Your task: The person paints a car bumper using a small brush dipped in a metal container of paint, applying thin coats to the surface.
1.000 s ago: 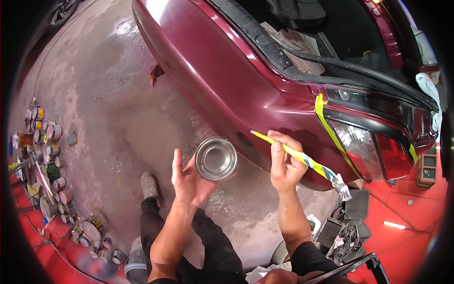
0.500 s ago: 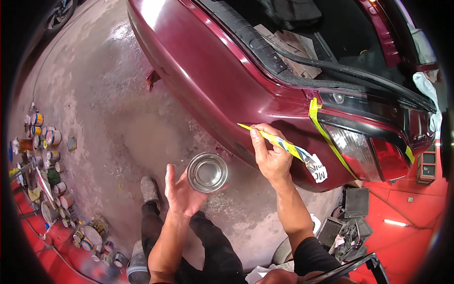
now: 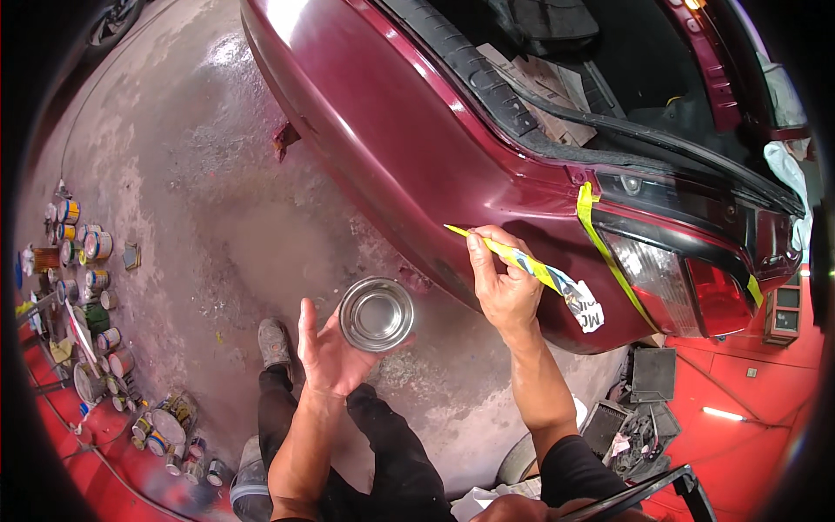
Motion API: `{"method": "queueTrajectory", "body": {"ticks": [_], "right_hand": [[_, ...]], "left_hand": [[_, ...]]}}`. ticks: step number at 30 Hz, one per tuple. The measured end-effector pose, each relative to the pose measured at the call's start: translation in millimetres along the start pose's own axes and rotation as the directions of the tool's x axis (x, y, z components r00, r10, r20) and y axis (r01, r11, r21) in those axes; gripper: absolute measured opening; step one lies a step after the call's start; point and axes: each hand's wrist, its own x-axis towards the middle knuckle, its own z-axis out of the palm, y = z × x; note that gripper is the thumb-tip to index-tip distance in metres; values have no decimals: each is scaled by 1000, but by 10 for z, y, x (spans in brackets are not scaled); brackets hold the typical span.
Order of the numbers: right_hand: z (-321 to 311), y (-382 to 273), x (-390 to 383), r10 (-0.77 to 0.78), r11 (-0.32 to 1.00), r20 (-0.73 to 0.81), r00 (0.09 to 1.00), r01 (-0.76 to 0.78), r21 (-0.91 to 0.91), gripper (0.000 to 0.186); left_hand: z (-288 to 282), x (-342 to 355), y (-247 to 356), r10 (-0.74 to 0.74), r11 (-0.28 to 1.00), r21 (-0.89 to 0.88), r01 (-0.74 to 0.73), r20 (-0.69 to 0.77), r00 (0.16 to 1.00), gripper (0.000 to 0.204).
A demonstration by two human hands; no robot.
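Observation:
My left hand (image 3: pixel 323 352) cradles a small round metal cup (image 3: pixel 376 315); whether it holds clear liquid I cannot tell. My right hand (image 3: pixel 504 287) grips a slender stick-like tool (image 3: pixel 550 277) wrapped in yellow tape and printed paper. Its pointed tip lies over the maroon rear bumper (image 3: pixel 365 139) of a car; I cannot tell whether it touches. Yellow masking tape (image 3: pixel 600 248) runs beside the red and clear tail light (image 3: pixel 718 296), right of my right hand.
Several paint cans (image 3: pixel 97 246) line the left side of the stained concrete floor (image 3: pixel 191 226). A bucket (image 3: pixel 250 487) stands lower left. Dark removed parts (image 3: pixel 652 378) and a tire (image 3: pixel 517 461) lie at the lower right. The trunk (image 3: pixel 626 70) is open.
My right hand and the tool have shifted up and left along the bumper. My left hand, with the cup, has moved down and left.

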Motion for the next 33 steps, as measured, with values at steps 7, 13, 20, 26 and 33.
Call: {"method": "queueTrajectory", "body": {"ticks": [7, 13, 20, 26, 33], "right_hand": [[1, -3, -2, -12, 1000, 1, 1000, 12, -19, 12], [3, -3, -12, 20, 1000, -9, 1000, -20, -14, 12], [18, 0, -14, 15, 999, -8, 1000, -16, -48, 12], [-2, 7, -61, 274, 910, -79, 958, -232, 345, 12], [-87, -134, -61, 120, 936, 96, 988, -145, 321, 9]], "left_hand": [[-32, -20, 6, -5, 1000, 0, 5, 4, 1000, 101], [-36, -34, 7, -14, 1000, 21, 14, 18, 1000, 100], [-54, -62, 25, -20, 999, 52, 18, 32, 999, 101], [-84, -73, 29, -19, 999, 40, 18, 40, 999, 101], [-53, -39, -6, 4, 1000, 3, -4, 22, 1000, 101]]}}
